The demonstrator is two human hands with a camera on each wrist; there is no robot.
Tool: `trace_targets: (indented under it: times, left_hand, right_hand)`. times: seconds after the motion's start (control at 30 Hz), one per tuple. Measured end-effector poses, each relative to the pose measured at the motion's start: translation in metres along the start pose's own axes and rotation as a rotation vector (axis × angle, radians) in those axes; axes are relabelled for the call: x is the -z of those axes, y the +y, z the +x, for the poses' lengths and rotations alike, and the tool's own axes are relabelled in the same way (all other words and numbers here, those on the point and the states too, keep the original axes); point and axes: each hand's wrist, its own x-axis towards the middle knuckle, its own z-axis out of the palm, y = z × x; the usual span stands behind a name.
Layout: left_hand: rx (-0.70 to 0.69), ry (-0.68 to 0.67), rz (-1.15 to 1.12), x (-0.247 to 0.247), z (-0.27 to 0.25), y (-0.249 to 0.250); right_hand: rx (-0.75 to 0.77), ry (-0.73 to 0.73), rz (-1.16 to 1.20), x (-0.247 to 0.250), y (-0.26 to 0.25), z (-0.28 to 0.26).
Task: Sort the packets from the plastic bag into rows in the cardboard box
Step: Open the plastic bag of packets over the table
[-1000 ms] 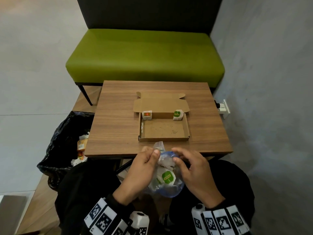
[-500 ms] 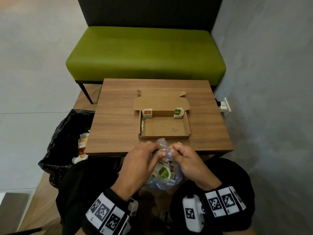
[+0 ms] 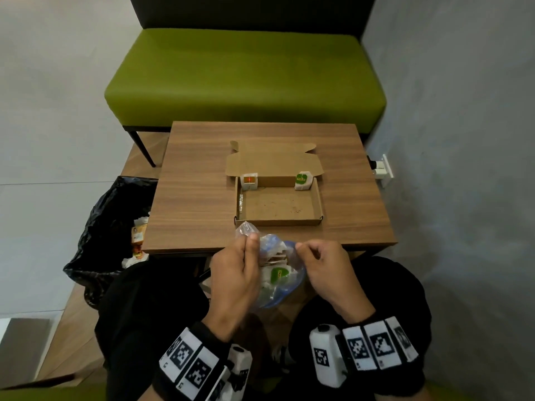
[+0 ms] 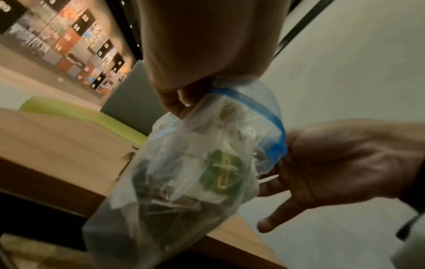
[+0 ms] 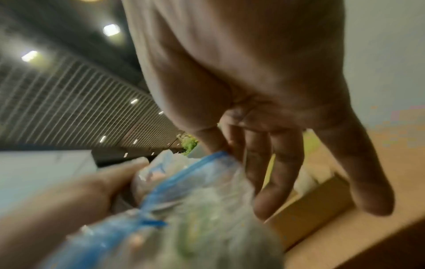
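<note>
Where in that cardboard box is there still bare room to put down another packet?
The cardboard box floor is bare between the orange-label packet in the far left corner and the green-label packet in the far right corner, and across the whole near half. A small foil scrap hugs the left wall. It is crowded only at the plastic bag, which both hands pinch.

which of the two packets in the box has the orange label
The packet in the far left corner of the cardboard box. Its label is orange-red, while the packet in the far right corner carries a green label.
</note>
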Motion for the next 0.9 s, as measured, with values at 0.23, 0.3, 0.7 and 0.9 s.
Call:
trace_targets:
  times: [0.23,0.3,0.7,0.9]
  left_hand:
    - [0.250,-0.112,-0.071,0.002,0.004,-0.022]
    - [0.237,-0.141,0.037,0.004,0.007,-0.023]
    - [-0.159,-0.332,0.413,0.007,0.013,-0.004]
    - [0.076,-0.172,0.251,0.003,0.011,-0.008]
  right_hand:
    - [-0.433,-0.094,0.681,0.001,-0.014,-0.001]
    - [-0.448,-0.076,0.663,0.001,-0.016,0.000]
    - [-0.334,-0.178,0.625,-0.005,-0.019,0.000]
    - [-0.062,0.026,0.096,-0.008,-0.010,-0.010]
